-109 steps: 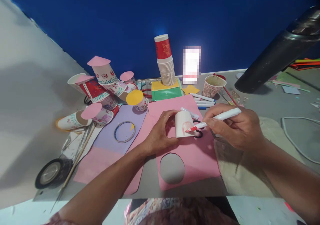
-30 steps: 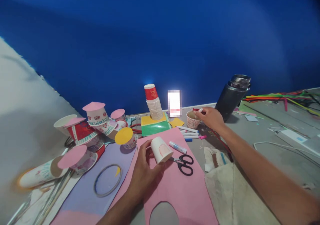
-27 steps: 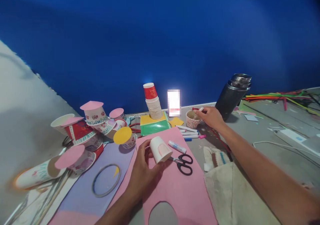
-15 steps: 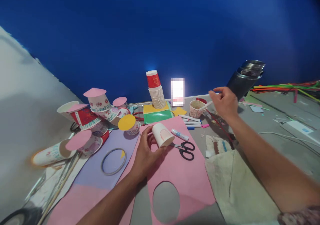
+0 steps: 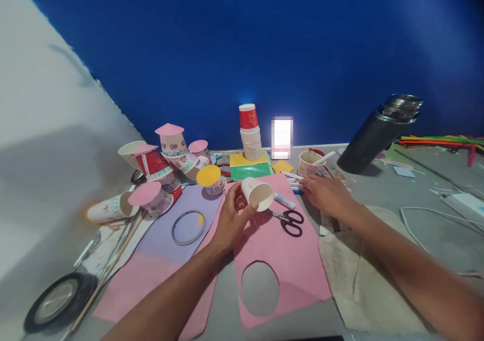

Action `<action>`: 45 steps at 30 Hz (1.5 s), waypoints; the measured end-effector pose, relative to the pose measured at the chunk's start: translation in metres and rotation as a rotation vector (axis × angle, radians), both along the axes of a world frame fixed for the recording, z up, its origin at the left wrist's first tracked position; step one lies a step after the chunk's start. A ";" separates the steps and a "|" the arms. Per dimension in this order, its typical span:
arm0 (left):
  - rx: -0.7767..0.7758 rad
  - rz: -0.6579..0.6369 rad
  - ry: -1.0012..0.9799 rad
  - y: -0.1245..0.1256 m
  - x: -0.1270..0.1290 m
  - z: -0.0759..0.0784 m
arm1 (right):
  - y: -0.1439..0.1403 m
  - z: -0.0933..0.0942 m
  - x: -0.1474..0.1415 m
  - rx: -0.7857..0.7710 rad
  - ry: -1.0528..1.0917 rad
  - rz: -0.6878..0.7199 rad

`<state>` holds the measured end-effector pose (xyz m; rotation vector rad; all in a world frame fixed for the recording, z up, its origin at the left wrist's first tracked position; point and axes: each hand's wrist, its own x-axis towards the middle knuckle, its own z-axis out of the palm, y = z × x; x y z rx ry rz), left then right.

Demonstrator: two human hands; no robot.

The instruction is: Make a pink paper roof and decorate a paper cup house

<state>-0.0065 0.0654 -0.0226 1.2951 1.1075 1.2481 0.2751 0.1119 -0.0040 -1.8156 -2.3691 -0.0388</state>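
A small white paper cup [image 5: 257,193], tipped on its side with its open mouth turned toward the camera, is grasped by the left hand [image 5: 230,220]: the thumb is pressed on the near wall and the fingers are wrapped behind. The cup is held just above the large pink paper sheet with a round cut-out [image 5: 282,240]. A faint pink marking is seen on the cup wall, close to the base.

The right hand [image 5: 325,195] is laid palm down at the right edge of the pink sheet, its fingertips placed on a loose row of white marker pens [image 5: 295,180]. Nothing is yet gripped; the fingers are extended rather than clenched.

Black-handled scissors [image 5: 289,221] and a capped white glue stick [image 5: 283,201] lie on the pink sheet, between the cup and the right hand. A patterned paper cup holding a pen [image 5: 308,163] stands just beyond the sheet's far right corner.

In judgement, one pen is best pinched singly near its middle, so that the neighbours are not rolled off. The cup should be held lightly, as its thin wall is judged easily crushed, and kept turned so that the marked side is presented to the right hand.
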 end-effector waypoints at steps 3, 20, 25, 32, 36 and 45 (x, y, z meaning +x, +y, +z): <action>0.016 0.010 0.011 -0.001 0.000 0.001 | -0.002 -0.009 0.002 -0.049 -0.069 -0.020; -0.075 0.016 0.014 0.002 0.000 0.001 | 0.002 0.002 0.004 -0.232 0.077 -0.132; -0.070 0.047 0.003 0.003 0.002 0.001 | 0.005 0.007 0.016 -0.229 0.155 -0.168; -0.112 0.047 -0.053 0.002 0.005 0.004 | 0.003 0.012 0.021 -0.406 0.554 0.126; -0.097 0.014 -0.091 0.003 0.002 -0.003 | -0.006 0.007 0.013 -0.539 0.943 0.190; -0.181 -0.185 -0.268 0.003 -0.001 -0.002 | -0.018 -0.001 0.005 -0.695 1.491 0.188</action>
